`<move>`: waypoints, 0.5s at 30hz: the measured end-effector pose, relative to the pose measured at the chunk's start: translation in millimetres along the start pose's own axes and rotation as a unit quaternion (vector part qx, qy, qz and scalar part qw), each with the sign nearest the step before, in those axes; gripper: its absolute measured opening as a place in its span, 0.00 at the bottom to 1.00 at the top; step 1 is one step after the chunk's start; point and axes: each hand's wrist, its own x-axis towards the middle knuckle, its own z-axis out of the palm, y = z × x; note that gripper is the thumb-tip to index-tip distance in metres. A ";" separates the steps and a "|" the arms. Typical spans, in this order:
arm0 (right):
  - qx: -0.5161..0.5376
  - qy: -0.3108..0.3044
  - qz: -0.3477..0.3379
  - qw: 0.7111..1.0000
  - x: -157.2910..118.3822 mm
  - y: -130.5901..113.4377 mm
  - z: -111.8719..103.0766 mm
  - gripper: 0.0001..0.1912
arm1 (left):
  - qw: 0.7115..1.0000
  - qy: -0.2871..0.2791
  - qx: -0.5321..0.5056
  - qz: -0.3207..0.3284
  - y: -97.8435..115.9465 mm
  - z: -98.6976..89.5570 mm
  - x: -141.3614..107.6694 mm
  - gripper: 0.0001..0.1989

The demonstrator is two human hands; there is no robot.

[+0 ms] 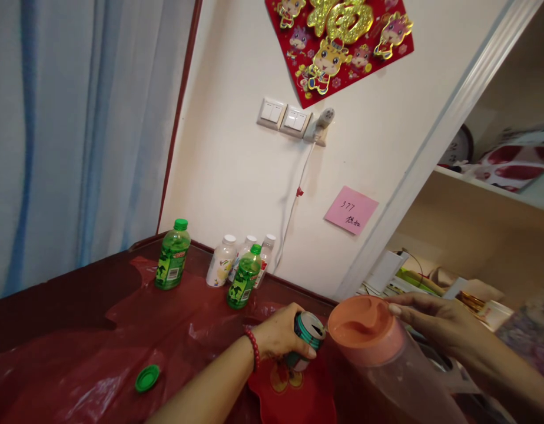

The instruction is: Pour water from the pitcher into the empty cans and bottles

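My left hand, with a red bead bracelet at the wrist, is wrapped round a teal can whose top opening shows. The can is tilted to the right, its rim close to the spout of a clear pitcher with an orange lid. Fingers of my right hand press on the lid's right edge. The pitcher leans, and its lower part runs out of the frame. Below the can lies a red tray with a gold pattern.
Two green-capped bottles and several white-capped bottles stand near the wall. A green lid lies on the red-covered table. Shelves with various items are at right.
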 end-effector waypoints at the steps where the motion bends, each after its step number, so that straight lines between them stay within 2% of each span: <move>1: 0.010 -0.004 0.006 1.000 0.1 0.3 0.0 0.18 | 1.000 0.000 0.000 0.000 0.4 -0.1 -0.3 0.35; 5: 0.034 -0.044 0.041 0.998 1.4 2.6 -1.9 0.19 | 1.000 0.004 0.004 -0.002 1.0 0.0 -1.3 0.34; 9: 0.039 -0.050 0.058 0.996 3.6 6.1 -3.7 0.20 | 1.000 0.005 0.010 -0.003 1.4 -0.7 -1.9 0.35; 15: 0.055 -0.062 0.045 0.996 4.2 9.5 -4.1 0.19 | 1.000 0.001 0.001 -0.005 6.5 -1.5 -3.5 0.35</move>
